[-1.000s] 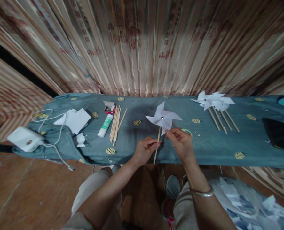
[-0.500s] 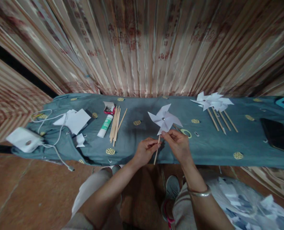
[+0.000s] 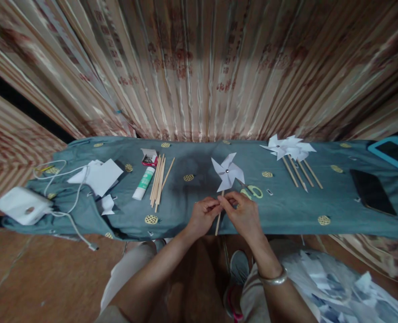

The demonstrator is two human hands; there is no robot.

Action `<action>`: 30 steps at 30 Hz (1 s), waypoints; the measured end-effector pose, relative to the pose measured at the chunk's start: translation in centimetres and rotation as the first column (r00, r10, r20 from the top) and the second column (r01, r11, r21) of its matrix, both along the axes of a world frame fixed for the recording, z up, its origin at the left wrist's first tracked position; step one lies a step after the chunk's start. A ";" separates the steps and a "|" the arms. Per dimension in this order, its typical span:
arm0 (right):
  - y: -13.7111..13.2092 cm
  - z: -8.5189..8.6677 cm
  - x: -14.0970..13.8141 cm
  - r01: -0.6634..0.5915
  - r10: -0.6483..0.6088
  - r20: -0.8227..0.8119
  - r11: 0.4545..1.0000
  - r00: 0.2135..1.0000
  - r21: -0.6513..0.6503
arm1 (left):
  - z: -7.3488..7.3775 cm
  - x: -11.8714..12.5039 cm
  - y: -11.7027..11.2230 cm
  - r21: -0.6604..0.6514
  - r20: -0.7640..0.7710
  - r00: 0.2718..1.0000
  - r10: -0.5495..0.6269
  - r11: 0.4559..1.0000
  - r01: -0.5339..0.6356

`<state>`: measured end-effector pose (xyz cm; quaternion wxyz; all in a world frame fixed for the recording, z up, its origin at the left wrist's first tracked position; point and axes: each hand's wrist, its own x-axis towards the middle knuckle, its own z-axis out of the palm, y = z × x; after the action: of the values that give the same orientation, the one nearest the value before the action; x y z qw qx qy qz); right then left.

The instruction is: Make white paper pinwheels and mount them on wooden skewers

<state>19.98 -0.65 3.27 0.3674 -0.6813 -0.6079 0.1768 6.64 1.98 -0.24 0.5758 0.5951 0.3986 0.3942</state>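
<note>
A white paper pinwheel (image 3: 227, 172) with a silvery pin at its centre sits atop a thin wooden stick (image 3: 218, 223). My left hand (image 3: 203, 216) pinches that stick below the blades. Right beside it, my right hand (image 3: 242, 212) also grips the stick, fingers closed just under the pinwheel. The fingertips of both hands meet, so the stick is partly hidden there. Behind the right hand lies a pair of scissors (image 3: 254, 192) with pale green handles.
To the left lie wooden sticks (image 3: 157, 179), a glue tube (image 3: 144, 183), a red box of pins (image 3: 149, 158), paper sheets (image 3: 100, 176) and a white device (image 3: 23, 205) with cables. Rightward are finished pinwheels (image 3: 288, 148) and a black phone (image 3: 372, 191). A bag of paper (image 3: 336, 282) stands below.
My right hand has slid down the stick, away from the blades, to meet the left hand. The pinwheel's blades have turned slightly, and more of the scissors shows.
</note>
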 end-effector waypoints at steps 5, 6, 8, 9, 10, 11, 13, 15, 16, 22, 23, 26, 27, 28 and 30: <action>-0.1 -0.6 0.1 0.044 -0.046 -0.077 0.999 0.996 -0.019 | 0.2 0.5 0.4 -0.002 -0.031 0.999 -0.025 1.000 0.025; 0.1 -0.7 0.3 0.059 -0.060 -0.088 0.998 0.994 -0.020 | 0.2 0.6 0.5 -0.008 -0.033 0.999 -0.029 1.000 0.029; 0.4 -0.9 0.7 0.095 -0.096 -0.106 0.995 0.990 -0.019 | 0.0 0.8 0.7 -0.027 -0.031 0.999 -0.037 0.999 0.036; 0.5 -0.9 1.0 0.115 -0.116 -0.111 0.993 0.987 -0.018 | -0.1 0.9 0.8 -0.040 -0.027 0.999 -0.042 0.998 0.041; 0.7 -0.8 1.3 0.136 -0.137 -0.111 0.991 0.984 -0.016 | -0.2 0.9 0.8 -0.055 -0.024 0.998 -0.049 0.997 0.048; 0.8 -0.6 1.7 0.159 -0.159 -0.105 0.987 0.982 -0.010 | -0.3 0.9 0.9 -0.069 -0.022 0.998 -0.058 0.996 0.057; 1.0 -0.1 2.4 0.197 -0.196 -0.068 0.980 0.978 0.009 | -0.5 0.9 0.9 -0.086 -0.023 0.997 -0.070 0.994 0.068; 1.4 0.7 3.1 0.234 -0.234 0.002 0.972 0.972 0.026 | -0.7 0.8 0.9 -0.087 -0.033 0.997 -0.071 0.994 0.068; 1.6 1.1 3.5 0.252 -0.253 0.043 0.967 0.967 0.022 | -0.8 0.7 0.9 -0.085 -0.038 0.997 -0.072 0.994 0.068; 4.6 3.3 8.5 0.346 -0.268 0.447 0.933 0.853 -0.100 | -1.0 0.6 0.9 -0.089 -0.069 0.993 -0.095 0.992 0.089; 5.3 3.4 9.7 0.350 -0.245 0.528 0.931 0.813 -0.106 | -0.9 0.6 0.9 -0.085 -0.076 0.993 -0.095 0.992 0.089; 7.8 3.1 13.7 0.393 -0.263 0.596 0.914 0.759 -0.097 | -0.8 0.6 1.0 -0.063 -0.093 0.992 -0.088 0.995 0.083; 8.6 2.9 14.9 0.406 -0.268 0.617 0.909 0.740 -0.092 | -0.8 0.6 1.0 -0.059 -0.095 0.992 -0.087 0.995 0.082; 9.4 2.6 16.0 0.410 -0.271 0.625 0.908 0.732 -0.086 | -0.8 0.6 1.0 -0.058 -0.095 0.992 -0.087 0.995 0.082; 10.8 1.9 18.0 0.421 -0.291 0.636 0.905 0.715 -0.060 | -0.9 0.6 1.0 -0.067 -0.084 0.993 -0.083 0.995 0.077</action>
<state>37.95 10.14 5.18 0.1065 -0.8391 -0.5291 -0.0679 7.29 2.94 -1.11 0.5920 0.6085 0.4114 0.3316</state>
